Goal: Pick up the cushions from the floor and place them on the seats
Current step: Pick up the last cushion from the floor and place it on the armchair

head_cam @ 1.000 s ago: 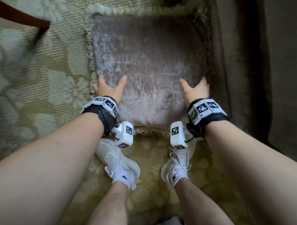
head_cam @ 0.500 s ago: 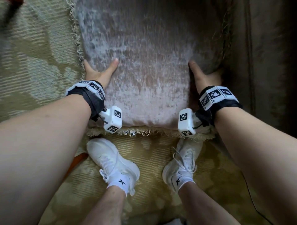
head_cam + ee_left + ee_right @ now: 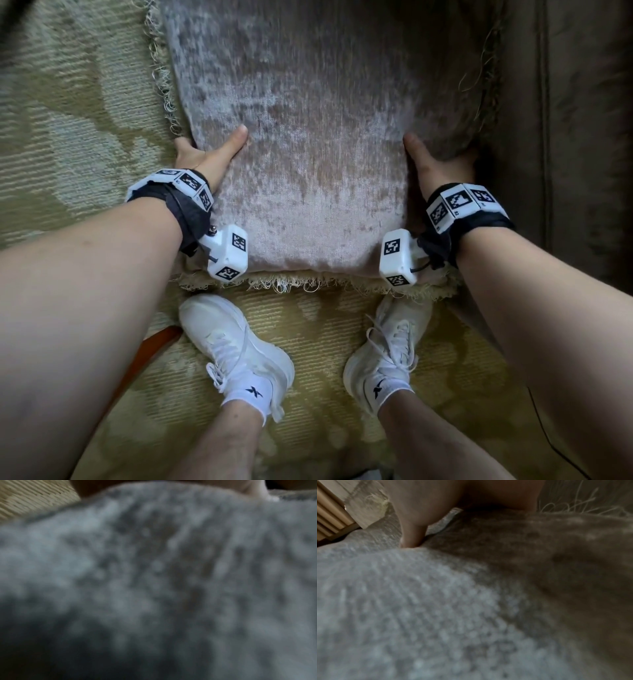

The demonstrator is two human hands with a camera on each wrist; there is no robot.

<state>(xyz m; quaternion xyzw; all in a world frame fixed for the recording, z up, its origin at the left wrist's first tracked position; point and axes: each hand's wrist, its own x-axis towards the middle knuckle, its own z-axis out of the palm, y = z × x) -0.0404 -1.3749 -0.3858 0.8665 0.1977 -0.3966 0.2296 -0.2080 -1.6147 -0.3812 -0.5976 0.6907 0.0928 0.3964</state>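
Note:
A large grey-pink velvet cushion (image 3: pixel 308 144) with a frayed cream fringe fills the middle of the head view, above the patterned rug. My left hand (image 3: pixel 205 154) grips its left edge, thumb on top and fingers hidden underneath. My right hand (image 3: pixel 435 161) grips the right edge the same way, thumb pressed into the velvet. Both wrist views are filled by the blurred cushion (image 3: pixel 154 574) fabric; the right wrist view shows the cushion (image 3: pixel 436 608) with my thumb (image 3: pixel 412 531) dug into it.
A brown upholstered seat (image 3: pixel 565 137) stands close along the right side of the cushion. The green-gold rug (image 3: pixel 68 102) spreads to the left. My feet in white shoes (image 3: pixel 239 353) stand just below the cushion. A reddish wooden piece (image 3: pixel 147 356) lies by my left leg.
The cushion has come closer and fills more of the view. Both hands keep their hold on its side edges, thumbs now pressed deeper into the fabric.

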